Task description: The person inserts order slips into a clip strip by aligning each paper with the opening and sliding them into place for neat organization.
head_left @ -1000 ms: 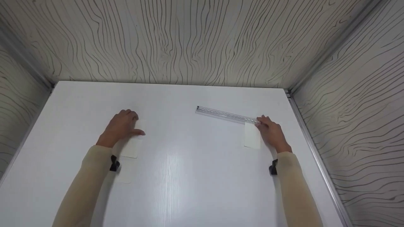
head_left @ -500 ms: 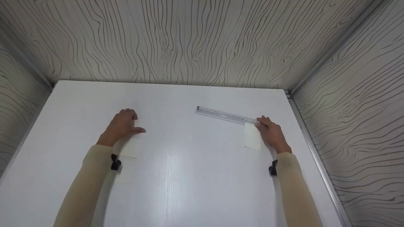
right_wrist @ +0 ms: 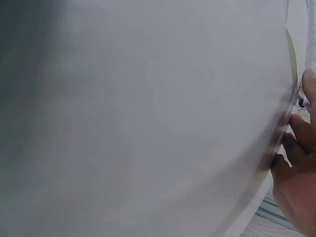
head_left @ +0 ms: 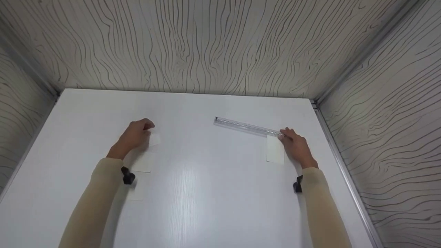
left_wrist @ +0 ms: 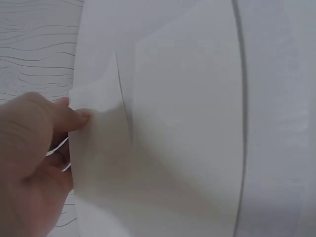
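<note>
My left hand (head_left: 133, 137) pinches a small white slip of paper (head_left: 154, 140) at its left edge. In the left wrist view the thumb lies on top of this slip (left_wrist: 101, 148), which is lifted and slightly bent. Just nearer to me lies a second white paper (head_left: 142, 163), partly under the hand's shadow. On the right, my right hand (head_left: 296, 148) holds the right end of a clear plastic ruler (head_left: 246, 126) between thumb and fingers. A white paper (head_left: 275, 148) lies below that end, beside the hand. In the right wrist view only the ruler's edge shows.
Nearer to me, by the left forearm, another pale paper (head_left: 136, 191) lies on the white table (head_left: 213, 199). Wood-patterned panels (head_left: 193, 44) stand behind the table and at both sides, with a metal rail (head_left: 339, 155) along its right edge.
My left thumb and fingers, spread apart before, have come together on the slip, whose near edge now shows raised. The right hand and ruler have stayed in place.
</note>
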Available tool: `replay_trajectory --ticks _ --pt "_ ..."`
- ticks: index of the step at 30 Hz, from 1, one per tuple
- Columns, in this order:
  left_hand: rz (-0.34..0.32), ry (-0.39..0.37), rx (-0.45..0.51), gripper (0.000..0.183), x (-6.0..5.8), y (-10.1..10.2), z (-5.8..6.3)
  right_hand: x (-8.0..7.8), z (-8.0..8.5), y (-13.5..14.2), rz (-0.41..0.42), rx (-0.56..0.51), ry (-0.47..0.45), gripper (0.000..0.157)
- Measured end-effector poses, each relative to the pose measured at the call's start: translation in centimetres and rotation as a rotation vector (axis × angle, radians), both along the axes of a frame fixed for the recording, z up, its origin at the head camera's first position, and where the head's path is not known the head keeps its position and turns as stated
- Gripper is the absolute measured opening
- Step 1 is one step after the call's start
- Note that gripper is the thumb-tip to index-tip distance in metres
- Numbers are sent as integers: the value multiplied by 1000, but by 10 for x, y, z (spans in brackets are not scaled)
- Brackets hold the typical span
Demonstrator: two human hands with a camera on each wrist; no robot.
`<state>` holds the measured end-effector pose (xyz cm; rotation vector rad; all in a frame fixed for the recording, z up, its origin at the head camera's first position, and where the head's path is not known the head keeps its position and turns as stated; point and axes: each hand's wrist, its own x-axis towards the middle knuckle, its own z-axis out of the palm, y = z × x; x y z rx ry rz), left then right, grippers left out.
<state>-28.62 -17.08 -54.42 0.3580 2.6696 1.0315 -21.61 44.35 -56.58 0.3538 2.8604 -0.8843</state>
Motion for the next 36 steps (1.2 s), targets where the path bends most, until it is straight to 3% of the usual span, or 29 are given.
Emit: replay_trajectory --ticks 10,19,25,36 --pt "8 123 56 34 0 12 16 1 2 0 30 -36 24 56" --pt "62 168 135 27 -4 29 23 2 3 1 39 -23 21 60" --pt "135 167 196 27 -6 39 22 1 1 2 34 -7 23 61" --pt "331 80 330 29 -6 56 16 -1 -2 4 22 -19 20 61"
